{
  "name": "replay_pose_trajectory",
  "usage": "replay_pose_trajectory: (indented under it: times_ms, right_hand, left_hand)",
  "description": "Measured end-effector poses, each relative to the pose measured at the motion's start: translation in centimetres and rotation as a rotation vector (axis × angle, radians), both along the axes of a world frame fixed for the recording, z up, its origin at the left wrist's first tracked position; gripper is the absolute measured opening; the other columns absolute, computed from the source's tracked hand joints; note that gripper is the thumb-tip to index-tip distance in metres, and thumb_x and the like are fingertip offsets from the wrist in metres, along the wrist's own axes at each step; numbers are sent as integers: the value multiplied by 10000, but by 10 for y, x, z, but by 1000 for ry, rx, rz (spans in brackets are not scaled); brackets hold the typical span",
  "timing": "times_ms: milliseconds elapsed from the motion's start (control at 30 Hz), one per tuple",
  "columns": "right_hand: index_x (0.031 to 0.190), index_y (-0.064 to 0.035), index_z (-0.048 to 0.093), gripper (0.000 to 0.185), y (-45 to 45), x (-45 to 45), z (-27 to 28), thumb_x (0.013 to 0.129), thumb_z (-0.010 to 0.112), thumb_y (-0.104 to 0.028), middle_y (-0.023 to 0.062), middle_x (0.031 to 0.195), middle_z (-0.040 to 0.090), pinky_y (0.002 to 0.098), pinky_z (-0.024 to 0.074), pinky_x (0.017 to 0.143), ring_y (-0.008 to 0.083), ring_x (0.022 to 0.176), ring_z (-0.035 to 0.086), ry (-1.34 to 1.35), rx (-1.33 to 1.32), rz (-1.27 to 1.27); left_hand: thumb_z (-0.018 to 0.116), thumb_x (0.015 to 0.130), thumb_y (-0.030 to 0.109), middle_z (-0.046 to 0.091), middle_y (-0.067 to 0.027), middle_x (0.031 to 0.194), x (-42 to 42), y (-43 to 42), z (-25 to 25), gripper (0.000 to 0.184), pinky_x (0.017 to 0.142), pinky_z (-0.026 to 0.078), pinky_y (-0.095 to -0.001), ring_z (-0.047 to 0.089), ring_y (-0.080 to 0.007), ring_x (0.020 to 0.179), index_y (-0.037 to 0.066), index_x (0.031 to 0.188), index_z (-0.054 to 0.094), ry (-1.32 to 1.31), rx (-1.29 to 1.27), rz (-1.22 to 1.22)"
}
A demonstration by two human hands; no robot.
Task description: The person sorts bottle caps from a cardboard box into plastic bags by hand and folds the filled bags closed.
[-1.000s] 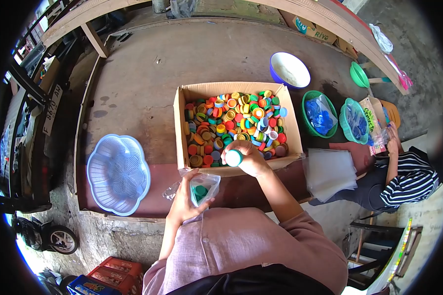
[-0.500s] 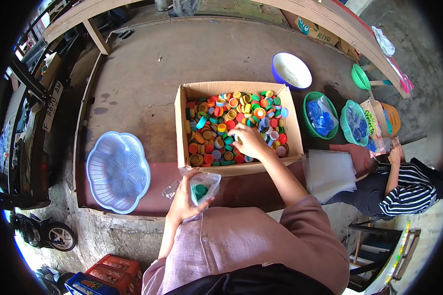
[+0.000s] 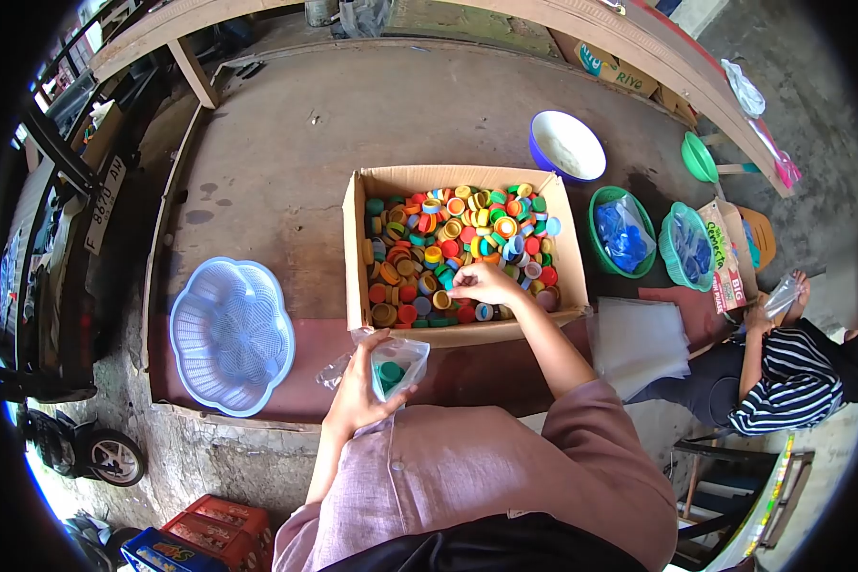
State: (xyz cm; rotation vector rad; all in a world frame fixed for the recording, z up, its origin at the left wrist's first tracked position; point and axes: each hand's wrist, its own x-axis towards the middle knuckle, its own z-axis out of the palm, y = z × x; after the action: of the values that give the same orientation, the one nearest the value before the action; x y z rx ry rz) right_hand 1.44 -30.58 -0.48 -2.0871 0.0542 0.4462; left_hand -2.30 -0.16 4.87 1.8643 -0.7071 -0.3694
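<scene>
Plastic caps [image 3: 434, 254], loose and bagged.
Open cardboard box [image 3: 356, 262] holds a jumbled heap: red, yellow, orange, green, blue, some upturned. Clear bag [image 3: 413, 357] by box's near edge, green caps [image 3: 388, 373] inside.

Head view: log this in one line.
left hand: holds clear bag, green cap inside | right hand: at caps in cardboard box | grip unclear

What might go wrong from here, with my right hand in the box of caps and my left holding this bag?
The clear bag looks flimsy, so green caps might spill if your left hand tips it. Your right hand could knock loose caps over the cardboard box's front wall. Your right forearm, close to the stacked plastic sheets, may brush them askew.
</scene>
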Motion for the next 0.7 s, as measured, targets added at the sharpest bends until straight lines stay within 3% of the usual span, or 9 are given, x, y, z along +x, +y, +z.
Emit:
replay_pose_trajectory:
  times_ms: [67,167,267,300,400,433,467,567,700]
  right_hand:
    - [809,-33,610,192,-3,-5,6,803,646,-221,-18,740,600,198,424,599,44,674,536,23,30,24]
    - [884,-43,607,191,8,-19,37,809,631,-218,-22,753,579,186,368,539,30,623,478,135,466,-261]
    - [897,-43,579,136,17,-31,40,870,532,-167,-6,738,547,184,363,576,59,637,453,141,929,-250]
    - [909,-41,571,143,24,-37,45,884,506,-166,1,734,539,182,360,607,64,658,444,110,969,-259]
    - [920,-47,567,105,54,-51,73,875,522,-131,-17,814,522,199,374,644,63,711,449,-128,722,-165]
    - [909,-51,578,77,67,-56,74,843,566,-88,-17,838,519,222,392,664,69,750,464,-223,760,-135]
    - [862,-55,605,46,75,-61,82,818,596,-65,-4,819,513,243,401,663,72,764,479,-267,560,-22]
    - [819,-64,628,27,100,-69,106,803,611,-78,20,813,508,250,396,630,100,734,484,-263,377,103]
    - [832,-72,643,98,103,-71,108,783,627,-155,48,784,506,287,381,627,166,700,501,-545,25,224]
  left_hand:
    - [751,593,198,497,-190,1121,0,-1,-1,809,923,380,-406,497,-323,1060,17,1246,309,-25,-2,-7]
    - [740,596,196,514,-179,1079,-1,-1,0,818,918,374,-402,506,-301,1038,14,1259,297,-45,-12,-17]
    - [742,596,198,515,-182,1080,0,-2,2,823,919,372,-402,505,-303,1041,12,1261,293,-38,-16,-16]
    - [743,596,199,516,-183,1079,-1,-2,3,827,919,373,-401,503,-303,1043,11,1262,290,-33,-12,-17]
    - [748,595,202,504,-189,1099,-1,-3,1,840,923,371,-403,497,-307,1054,7,1265,279,-18,-13,-27]
    - [748,595,202,504,-189,1099,-1,-4,1,840,923,371,-403,497,-307,1054,7,1265,279,-15,-10,-29]
    - [750,595,201,493,-193,1113,-1,-5,3,846,927,370,-405,491,-310,1063,6,1267,274,-30,-13,-29]
    - [753,594,200,468,-199,1146,-2,-3,0,854,933,367,-406,477,-316,1081,5,1270,268,-14,-14,-40]
    - [759,589,202,440,-200,1179,-2,-4,4,864,939,366,-399,467,-317,1094,6,1271,266,-4,20,-27]
